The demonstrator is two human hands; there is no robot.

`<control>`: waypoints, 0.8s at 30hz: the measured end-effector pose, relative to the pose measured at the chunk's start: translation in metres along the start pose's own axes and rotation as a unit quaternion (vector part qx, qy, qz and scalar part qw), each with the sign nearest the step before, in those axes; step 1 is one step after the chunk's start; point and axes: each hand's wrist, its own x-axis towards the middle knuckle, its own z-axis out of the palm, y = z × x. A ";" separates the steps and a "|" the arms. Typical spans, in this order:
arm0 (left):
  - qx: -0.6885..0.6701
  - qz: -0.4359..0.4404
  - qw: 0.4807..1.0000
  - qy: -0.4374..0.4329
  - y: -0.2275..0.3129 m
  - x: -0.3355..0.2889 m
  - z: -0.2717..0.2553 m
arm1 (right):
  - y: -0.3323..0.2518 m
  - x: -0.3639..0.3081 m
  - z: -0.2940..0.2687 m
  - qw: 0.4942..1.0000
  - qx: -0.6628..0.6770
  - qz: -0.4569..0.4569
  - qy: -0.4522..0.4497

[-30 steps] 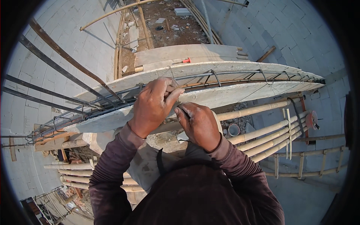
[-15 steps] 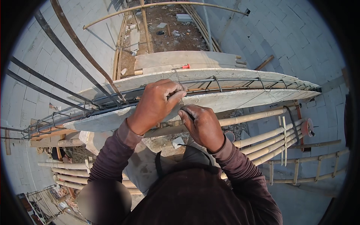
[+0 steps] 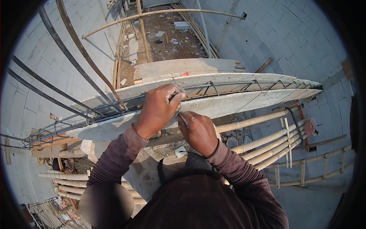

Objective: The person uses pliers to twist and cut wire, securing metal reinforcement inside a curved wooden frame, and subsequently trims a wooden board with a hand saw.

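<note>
My left hand point(image 3: 158, 110) is closed in a pinch above the near grey form board point(image 3: 225, 105), gripping a thin tie wire point(image 3: 174, 80) that comes over from the far form board point(image 3: 232, 79). Just below and to the right, my right hand point(image 3: 198, 133) also has its fingers pressed together, on the lower end of the wire; its tip is hidden in the fingers. A steel rebar cage point(image 3: 214, 88) runs lengthwise between the two boards. On the far board's upper edge, by the wire, sits a small red piece point(image 3: 185, 74).
Tall rebars point(image 3: 72, 49) rise from the cage at the left. Bamboo poles point(image 3: 263, 154) lie below on both sides, with a red bucket point(image 3: 310, 126) at the right. Block walls point(image 3: 289, 38) stand on both sides. Rubble-strewn ground point(image 3: 173, 40) shows beyond the boards.
My right hand has come slightly closer to my left. Both hands keep their pinch on the wire. The whole view has shifted a little.
</note>
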 end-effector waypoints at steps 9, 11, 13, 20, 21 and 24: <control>-0.009 0.120 0.991 -0.058 -0.008 -0.012 -0.019 | -0.004 0.003 -0.003 1.000 -0.006 -0.010 0.010; 0.034 0.179 0.981 -0.061 -0.012 -0.021 -0.021 | -0.004 0.003 -0.005 1.000 0.005 -0.009 0.007; 0.109 0.232 0.964 -0.068 -0.016 -0.026 -0.023 | -0.005 0.004 -0.007 1.000 0.005 -0.008 0.004; 0.176 0.278 0.944 -0.008 -0.026 -0.027 -0.013 | -0.023 0.009 -0.024 0.999 -0.031 -0.023 -0.006; 0.168 0.275 0.947 0.000 -0.026 -0.027 -0.012 | -0.024 0.010 -0.028 0.999 -0.033 -0.024 -0.013; 0.174 0.270 0.947 0.021 -0.026 -0.027 -0.009 | -0.019 0.015 -0.040 0.993 -0.029 -0.097 0.067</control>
